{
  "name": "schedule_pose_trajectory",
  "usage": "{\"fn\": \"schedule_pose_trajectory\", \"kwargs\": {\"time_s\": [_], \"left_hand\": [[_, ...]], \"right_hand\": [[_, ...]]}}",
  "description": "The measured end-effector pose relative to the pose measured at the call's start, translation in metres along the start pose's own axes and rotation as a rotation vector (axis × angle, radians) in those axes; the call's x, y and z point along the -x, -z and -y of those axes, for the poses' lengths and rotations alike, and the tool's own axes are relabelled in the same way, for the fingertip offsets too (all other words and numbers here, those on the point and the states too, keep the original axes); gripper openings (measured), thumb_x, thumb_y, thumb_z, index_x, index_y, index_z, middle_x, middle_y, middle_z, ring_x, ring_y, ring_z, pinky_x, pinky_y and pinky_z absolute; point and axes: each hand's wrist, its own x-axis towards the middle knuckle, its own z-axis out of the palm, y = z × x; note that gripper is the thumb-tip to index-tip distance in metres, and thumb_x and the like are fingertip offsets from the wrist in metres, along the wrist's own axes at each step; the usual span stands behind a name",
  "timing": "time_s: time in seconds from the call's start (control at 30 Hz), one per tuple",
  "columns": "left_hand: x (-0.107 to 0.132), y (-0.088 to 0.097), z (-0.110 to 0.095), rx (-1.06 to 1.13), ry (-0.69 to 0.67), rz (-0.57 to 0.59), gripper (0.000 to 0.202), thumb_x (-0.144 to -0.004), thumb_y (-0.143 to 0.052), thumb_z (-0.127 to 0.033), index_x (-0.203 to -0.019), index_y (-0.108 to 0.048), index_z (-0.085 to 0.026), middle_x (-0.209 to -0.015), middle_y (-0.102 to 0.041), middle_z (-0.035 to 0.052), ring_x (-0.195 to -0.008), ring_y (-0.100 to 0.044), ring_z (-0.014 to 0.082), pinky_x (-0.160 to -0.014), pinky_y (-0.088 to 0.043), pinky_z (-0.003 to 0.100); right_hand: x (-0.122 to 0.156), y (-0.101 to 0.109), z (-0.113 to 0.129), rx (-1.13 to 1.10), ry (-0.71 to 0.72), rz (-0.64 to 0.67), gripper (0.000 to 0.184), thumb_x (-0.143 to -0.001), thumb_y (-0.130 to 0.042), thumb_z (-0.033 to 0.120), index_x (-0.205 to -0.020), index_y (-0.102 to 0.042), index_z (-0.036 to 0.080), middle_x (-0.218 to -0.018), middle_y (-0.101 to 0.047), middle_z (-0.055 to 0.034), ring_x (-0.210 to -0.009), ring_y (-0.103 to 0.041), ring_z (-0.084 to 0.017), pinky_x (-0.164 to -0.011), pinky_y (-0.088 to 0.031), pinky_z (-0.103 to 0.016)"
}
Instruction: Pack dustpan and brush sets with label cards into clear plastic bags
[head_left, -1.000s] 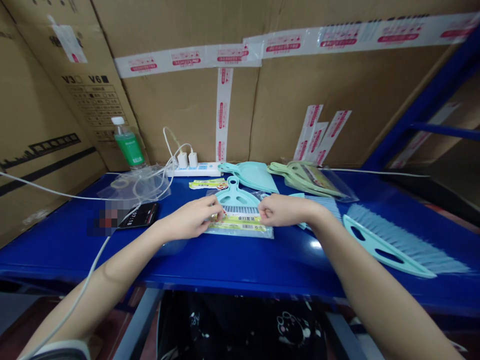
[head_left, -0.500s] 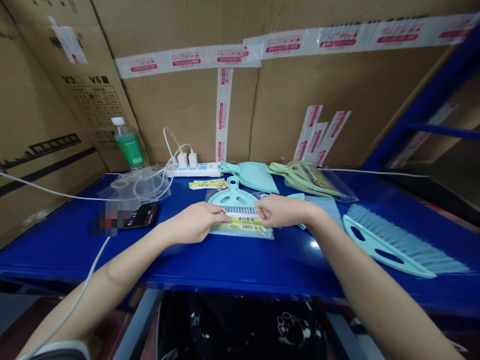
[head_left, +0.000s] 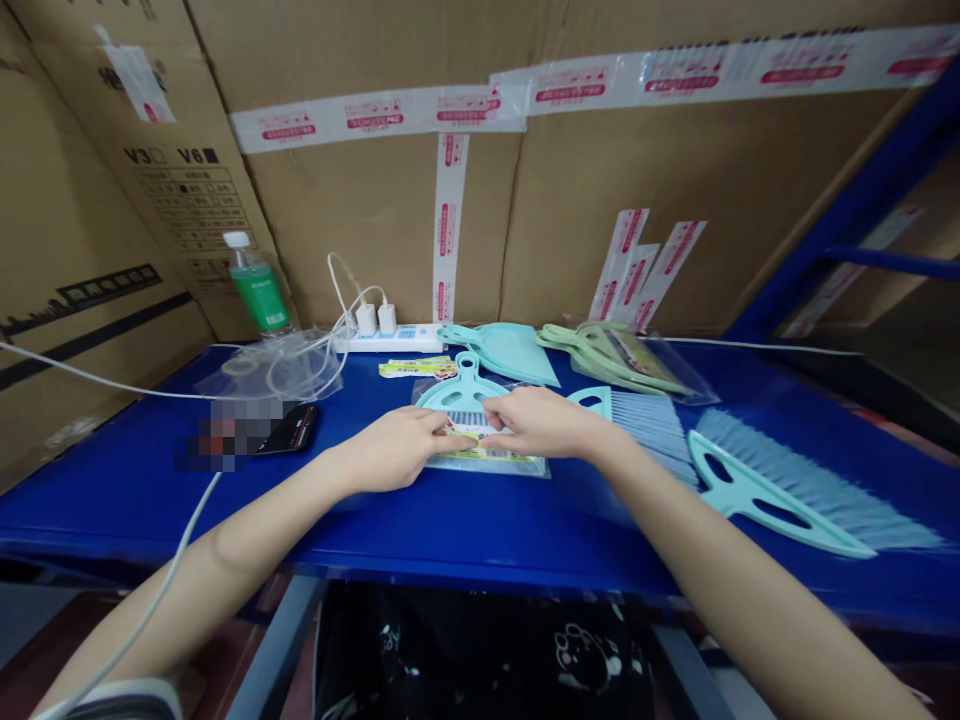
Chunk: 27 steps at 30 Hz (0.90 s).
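Note:
A bagged light-blue dustpan and brush set (head_left: 469, 380) lies flat on the blue table, its handle pointing away from me. A yellow-and-white printed label (head_left: 487, 450) spans the bag's lower part. From the left, my left hand (head_left: 394, 447) rests on the bag's edge, its thumb stretched along the label. Over the label's right side, my right hand (head_left: 544, 422) has thumb and forefinger apart, their tips near the left thumb. The remaining fingers of the right hand are curled and partly hidden. Both hands cover parts of the label and the brush bristles inside the bag.
Two loose blue brushes (head_left: 649, 430) (head_left: 780, 500) lie to the right. Behind are a blue dustpan (head_left: 510, 350), a bagged green set (head_left: 615, 355), spare labels (head_left: 412, 367) and a power strip (head_left: 412, 338). Leftward are a phone (head_left: 289, 430), cables and a bottle (head_left: 259, 290).
My right hand has slid left along the label from its right end, and its thumb and forefinger have parted. My left hand has barely moved, its thumb reaching slightly further right.

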Motion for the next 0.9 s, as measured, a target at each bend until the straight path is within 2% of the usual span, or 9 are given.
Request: {"fn": "schedule_pose_trajectory", "kwargs": {"time_s": [0.23,0.47,0.73,0.9], "left_hand": [[-0.0008,0.0014,-0.0009,-0.017,0.012,0.040,0.059,-0.081,-0.039,-0.004,-0.134,-0.045,-0.030,-0.096,-0.060,0.0069,-0.079,-0.057,0.0198,-0.073,-0.045,0.033],[-0.0003,0.0065,-0.0011,0.005,0.026,0.065,0.058,-0.080,-0.041,-0.004,-0.131,-0.048,-0.031,-0.096,-0.061,0.0055,-0.082,-0.059,0.0189,-0.075,-0.046,0.032],[0.0008,0.0080,0.0016,0.060,0.032,0.018,0.051,-0.075,-0.043,-0.001,-0.114,-0.063,-0.026,-0.097,-0.067,0.0038,-0.089,-0.062,0.0187,-0.080,-0.047,0.032],[0.0007,0.0087,0.0027,0.061,0.044,0.003,0.044,-0.074,-0.044,-0.001,-0.102,-0.069,-0.024,-0.089,-0.068,0.0029,-0.084,-0.062,0.0183,-0.078,-0.048,0.031]], "right_hand": [[-0.0037,-0.0044,0.0019,-0.034,0.014,-0.027,0.028,-0.081,-0.056,0.047,-0.078,-0.052,0.019,-0.064,-0.056,-0.0018,-0.063,-0.049,-0.017,-0.055,-0.025,-0.026],[-0.0078,-0.0054,0.0034,-0.076,-0.087,-0.029,0.027,-0.074,-0.067,0.043,-0.076,-0.053,0.021,-0.063,-0.057,0.0009,-0.064,-0.051,-0.016,-0.054,-0.025,-0.025],[-0.0064,-0.0051,-0.0010,-0.055,-0.214,0.011,0.025,-0.072,-0.069,0.041,-0.074,-0.053,0.022,-0.074,-0.064,-0.0007,-0.079,-0.058,-0.020,-0.055,-0.026,-0.025],[-0.0056,-0.0025,-0.0009,-0.031,-0.242,0.046,0.020,-0.072,-0.067,0.038,-0.076,-0.055,0.022,-0.080,-0.064,-0.0016,-0.083,-0.058,-0.021,-0.056,-0.026,-0.025]]}}
